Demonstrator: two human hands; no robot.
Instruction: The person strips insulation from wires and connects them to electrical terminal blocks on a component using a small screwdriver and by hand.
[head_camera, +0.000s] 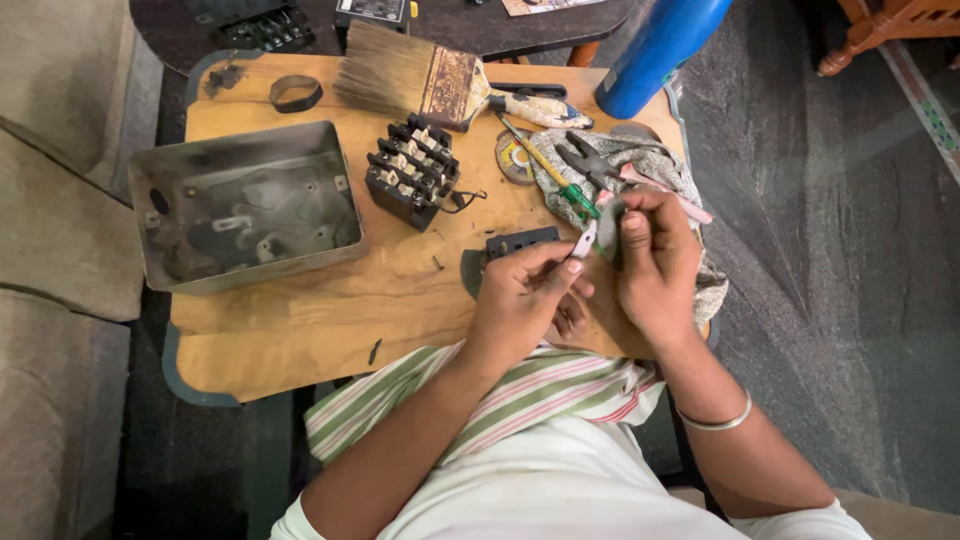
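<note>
While both hands met over the near right edge of the wooden board (300, 320), the left hand (520, 295) pinched a small white part (586, 240) between thumb and fingertips, fingers pressed together on it. Part looked short, flat, pale, slightly tapered; too small to tell more. The right hand (655, 265) was curled closed around something greenish-grey (607, 215) right against the white part; exact contact unclear. A metal bangle (715, 420) sat on the right wrist. Just beyond the hands: grey cloth (650, 160) with black pliers (590, 160) on it, green-handled screwdriver (560, 180) alongside, small black strip (522, 241) touching the board near the left fingers. Mid-board: black terminal block (412, 172) with pale contacts. Left side: open grey metal box (245, 205), scuffed inside. Far edge: wide paintbrush (420, 75), dark tape ring (296, 93), blue cylinder (660, 45) off the corner.
</note>
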